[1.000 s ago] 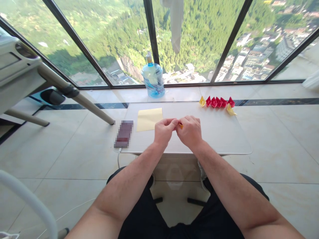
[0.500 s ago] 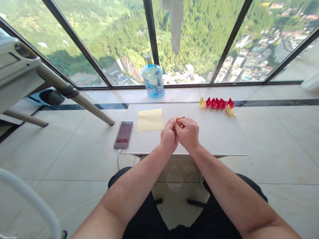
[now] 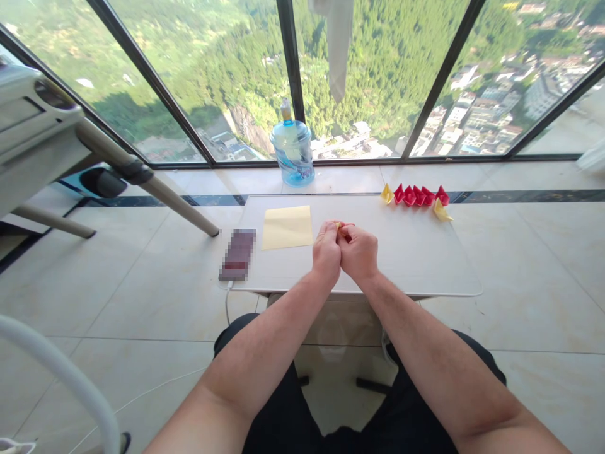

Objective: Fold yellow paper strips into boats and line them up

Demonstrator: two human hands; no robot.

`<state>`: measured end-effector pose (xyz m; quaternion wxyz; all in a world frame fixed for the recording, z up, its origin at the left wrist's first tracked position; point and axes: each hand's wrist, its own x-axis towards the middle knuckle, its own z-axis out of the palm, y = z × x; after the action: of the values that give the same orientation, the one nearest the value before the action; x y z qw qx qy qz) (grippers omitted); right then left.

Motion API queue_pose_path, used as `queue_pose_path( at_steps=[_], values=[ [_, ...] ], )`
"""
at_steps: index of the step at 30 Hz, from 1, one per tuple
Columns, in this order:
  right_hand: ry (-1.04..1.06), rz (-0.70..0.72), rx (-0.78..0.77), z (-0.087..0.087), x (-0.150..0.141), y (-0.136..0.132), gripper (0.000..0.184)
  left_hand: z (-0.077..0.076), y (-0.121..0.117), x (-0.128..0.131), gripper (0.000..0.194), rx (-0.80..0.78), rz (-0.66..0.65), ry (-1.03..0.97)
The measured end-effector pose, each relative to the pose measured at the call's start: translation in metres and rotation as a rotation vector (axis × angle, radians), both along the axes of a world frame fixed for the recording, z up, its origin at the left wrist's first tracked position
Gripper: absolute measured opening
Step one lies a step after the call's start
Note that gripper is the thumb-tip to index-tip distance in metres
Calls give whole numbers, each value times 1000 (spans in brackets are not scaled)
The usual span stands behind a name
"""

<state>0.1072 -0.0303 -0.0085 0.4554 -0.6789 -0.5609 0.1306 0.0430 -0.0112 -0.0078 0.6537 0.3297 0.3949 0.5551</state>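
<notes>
My left hand and my right hand are pressed together above the middle of the small white table. Both pinch a small folded piece of paper, yellow with a red edge, that peeks out between the fingertips. A flat yellow sheet of paper lies on the table just left of my hands. A row of folded red and yellow paper boats stands along the table's far right edge.
A phone lies at the table's left edge with a cable hanging down. A blue water jug stands on the floor by the window. A grey machine with a slanted bar is at the left.
My hands have drawn closer together and turned the folded paper between the fingertips; the view shifted slightly to the left.
</notes>
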Motion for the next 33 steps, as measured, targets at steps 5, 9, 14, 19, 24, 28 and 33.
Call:
queue_pose_path(
  at_steps=[5, 9, 14, 19, 24, 28, 33],
  values=[
    [-25, 40, -23, 3, 0, -1, 26, 2, 3, -3, 21, 12, 63, 16],
    [-7, 13, -60, 7, 0, -2, 25, 5, 4, -6, 24, 32, 39, 48],
    [295, 24, -16, 11, 4, 3, 17, 4, 10, -15, 40, 22, -60, -18],
    [585, 60, -10, 12, 9, 7, 17, 0, 12, -23, 35, 144, -203, 56],
    [618, 62, -5, 12, 10, 7, 18, 4, 12, -28, 41, 274, -235, 159],
    [734, 108, -1, 12, 11, 8, 21, 11, 10, -31, 40, 299, -271, 191],
    [623, 121, -38, 16, 21, 7, 20, 16, 8, -36, 42, 165, -302, 192]
  ],
)
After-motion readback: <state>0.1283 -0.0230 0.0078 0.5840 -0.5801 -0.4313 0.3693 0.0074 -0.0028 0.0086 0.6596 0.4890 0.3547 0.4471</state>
